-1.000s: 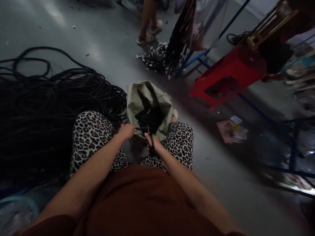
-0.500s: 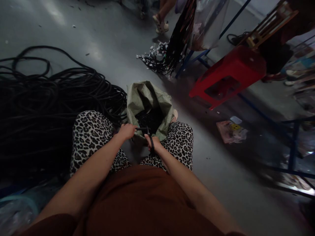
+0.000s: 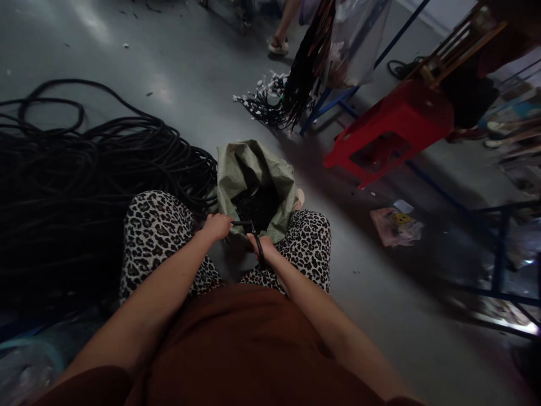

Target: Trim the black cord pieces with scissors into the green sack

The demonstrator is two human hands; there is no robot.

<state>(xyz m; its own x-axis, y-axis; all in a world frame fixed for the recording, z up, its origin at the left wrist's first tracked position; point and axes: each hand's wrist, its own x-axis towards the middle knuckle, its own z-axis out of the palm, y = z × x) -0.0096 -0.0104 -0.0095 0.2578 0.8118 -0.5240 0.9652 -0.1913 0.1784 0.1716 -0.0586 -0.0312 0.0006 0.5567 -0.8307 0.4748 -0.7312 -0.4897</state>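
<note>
round black cable [image 3: 242, 223] over woven sack [image 3: 253, 169]

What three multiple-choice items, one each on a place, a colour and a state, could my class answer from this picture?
1. Where does the sack stand? A between the person's knees; B on the stool; C on the cable heap.
2. What colour is the stool? A blue; B red; C green.
3. How is the sack's mouth? A tied; B folded flat; C open.

Answers: A, the patterned knees flank it; B, its plastic is plainly red; C, dark pieces show inside, just beyond the left hand and the right hand, which holds scissors.
</note>
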